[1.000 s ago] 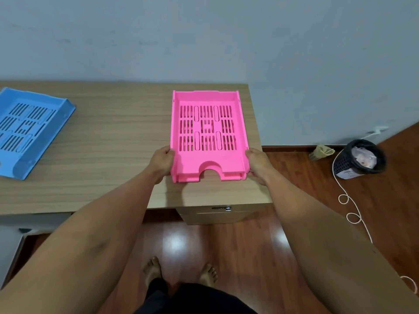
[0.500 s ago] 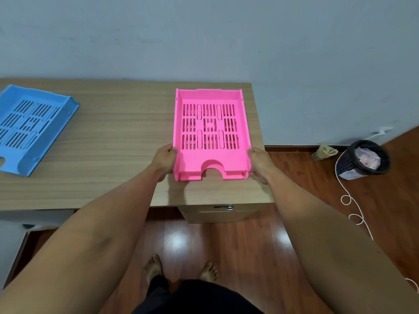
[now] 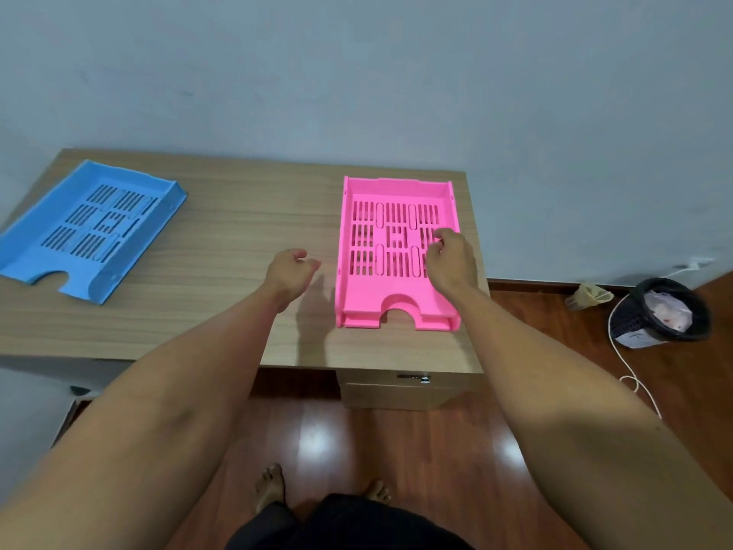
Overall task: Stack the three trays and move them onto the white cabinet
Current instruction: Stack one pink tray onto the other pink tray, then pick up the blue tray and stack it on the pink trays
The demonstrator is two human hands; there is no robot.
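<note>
A pink tray (image 3: 359, 295) lies flat on the right end of the wooden desk (image 3: 238, 232), with the edge of a second pink tray showing beneath its front lip. At the desk's left end a blue tray (image 3: 39, 252) lies at an angle, apart from the pink ones. My left hand (image 3: 291, 271) hovers just left of the pink tray, fingers loosely curled, holding nothing. My right hand (image 3: 450, 260) hangs over the tray's right side, also loosely curled and holding nothing.
A drawer unit (image 3: 408, 387) sits under the desk's right end. On the wood floor to the right stand a black waste bin (image 3: 662, 311) and a white cable (image 3: 634, 375). A pale surface (image 3: 23, 410) shows at the lower left. My bare feet are below.
Both hands have let go of the pink tray's front corners and lifted away; the left moved off to the left, the right rose over the tray. The view shifted so the blue tray shows fully.
</note>
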